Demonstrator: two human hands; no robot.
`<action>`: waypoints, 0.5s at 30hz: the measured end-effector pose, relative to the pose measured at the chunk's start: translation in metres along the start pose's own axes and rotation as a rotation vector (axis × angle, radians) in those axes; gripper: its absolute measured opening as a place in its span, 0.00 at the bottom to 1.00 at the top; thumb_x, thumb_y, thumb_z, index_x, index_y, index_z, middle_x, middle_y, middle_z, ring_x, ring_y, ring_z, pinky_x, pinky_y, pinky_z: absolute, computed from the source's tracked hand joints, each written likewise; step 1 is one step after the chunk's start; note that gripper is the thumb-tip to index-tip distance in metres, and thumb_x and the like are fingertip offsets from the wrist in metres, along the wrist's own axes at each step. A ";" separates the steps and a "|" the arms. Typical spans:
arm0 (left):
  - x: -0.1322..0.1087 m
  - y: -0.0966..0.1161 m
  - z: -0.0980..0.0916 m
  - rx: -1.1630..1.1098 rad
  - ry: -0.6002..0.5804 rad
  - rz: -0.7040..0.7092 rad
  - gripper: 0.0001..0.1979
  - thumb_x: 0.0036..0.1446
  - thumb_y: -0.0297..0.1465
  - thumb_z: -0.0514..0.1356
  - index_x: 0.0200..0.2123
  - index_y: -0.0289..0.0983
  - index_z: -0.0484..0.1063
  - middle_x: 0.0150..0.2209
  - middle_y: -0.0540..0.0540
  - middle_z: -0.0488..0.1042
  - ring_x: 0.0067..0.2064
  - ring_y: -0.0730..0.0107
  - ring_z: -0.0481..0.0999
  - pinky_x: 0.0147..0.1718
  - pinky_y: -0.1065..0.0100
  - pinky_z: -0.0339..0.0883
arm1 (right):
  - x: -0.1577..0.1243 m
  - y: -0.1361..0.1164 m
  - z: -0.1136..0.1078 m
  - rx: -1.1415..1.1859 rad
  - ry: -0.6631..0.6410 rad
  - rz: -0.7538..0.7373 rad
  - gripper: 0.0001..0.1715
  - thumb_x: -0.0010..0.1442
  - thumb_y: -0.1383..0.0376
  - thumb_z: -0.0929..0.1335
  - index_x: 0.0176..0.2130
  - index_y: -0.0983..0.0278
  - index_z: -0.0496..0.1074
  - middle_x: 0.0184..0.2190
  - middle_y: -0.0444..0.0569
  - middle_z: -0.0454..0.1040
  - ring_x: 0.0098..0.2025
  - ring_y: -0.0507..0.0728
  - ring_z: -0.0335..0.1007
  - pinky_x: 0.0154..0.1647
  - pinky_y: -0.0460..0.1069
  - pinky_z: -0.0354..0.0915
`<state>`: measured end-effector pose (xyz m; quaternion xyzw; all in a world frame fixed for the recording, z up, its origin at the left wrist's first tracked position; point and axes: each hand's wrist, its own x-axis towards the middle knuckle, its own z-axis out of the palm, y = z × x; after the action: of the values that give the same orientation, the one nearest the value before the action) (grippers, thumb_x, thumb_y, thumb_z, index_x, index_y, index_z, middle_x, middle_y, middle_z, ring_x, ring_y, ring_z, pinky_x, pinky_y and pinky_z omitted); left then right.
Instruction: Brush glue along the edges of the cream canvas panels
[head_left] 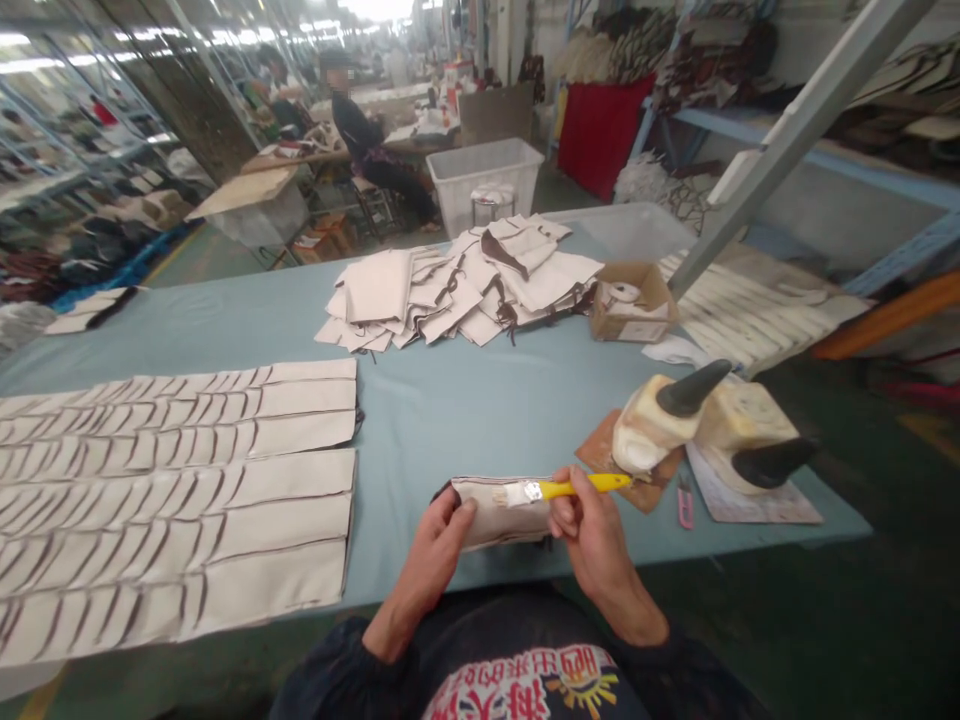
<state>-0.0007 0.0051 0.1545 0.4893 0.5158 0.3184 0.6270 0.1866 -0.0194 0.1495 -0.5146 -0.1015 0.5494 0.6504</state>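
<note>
1. Head view: our L hand (427,565) & R hand (596,540) are just apart, low in front of us, both at one piece of work.
2. L hand clamps a folded canvas strip (487,518) at its L end, thumb on top. The strip sits over the near edge of the pale blue table (420,420), held up, not lying flat.
3. R hand clamps a yellow brush (589,487) by the handle. Its pale bristles (510,494) touch the strip's top face. We can't tell if they're wet.
4. Handling, our guess: strip looks light, thin & fairly soft, so it'll likely flex under brush pressure. Best hold is at the dark-edged end, fingers clear of the bristles. Brush looks light & easy to hold by the handle.
5. Near R hand: a lumpy cream block (645,430) w/ dark horn-shaped tips sits on a brown mat (604,455), w/ a 2nd block (742,420) beside it. Pink snips (685,503) lie just past them.
6. To our L, rows of canvas strips (172,500) lie overlapped on the table. Ahead, a heap of canvas pieces (450,290) sits beside a small cardboard box (630,305).
7. Farther off, a seated co-worker (367,140) is at another table, past a white plastic crate (484,180).
</note>
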 end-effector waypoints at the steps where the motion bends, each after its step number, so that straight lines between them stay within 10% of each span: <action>1: 0.002 0.000 0.000 0.035 0.006 0.016 0.25 0.64 0.46 0.59 0.55 0.34 0.78 0.51 0.40 0.83 0.51 0.53 0.80 0.57 0.57 0.70 | 0.001 0.001 -0.002 -0.002 0.011 -0.007 0.33 0.49 0.38 0.77 0.32 0.62 0.72 0.15 0.33 0.55 0.17 0.46 0.46 0.17 0.43 0.53; 15: 0.030 0.005 -0.008 0.225 0.011 -0.039 0.32 0.58 0.55 0.60 0.51 0.35 0.79 0.47 0.41 0.84 0.45 0.52 0.82 0.48 0.61 0.76 | 0.046 -0.013 -0.103 -0.026 0.421 -0.114 0.24 0.52 0.45 0.74 0.33 0.60 0.67 0.16 0.31 0.52 0.16 0.47 0.45 0.17 0.43 0.52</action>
<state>0.0003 0.0358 0.1489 0.5448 0.5611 0.2489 0.5713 0.2834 -0.0375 0.0936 -0.6198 0.0008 0.3907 0.6806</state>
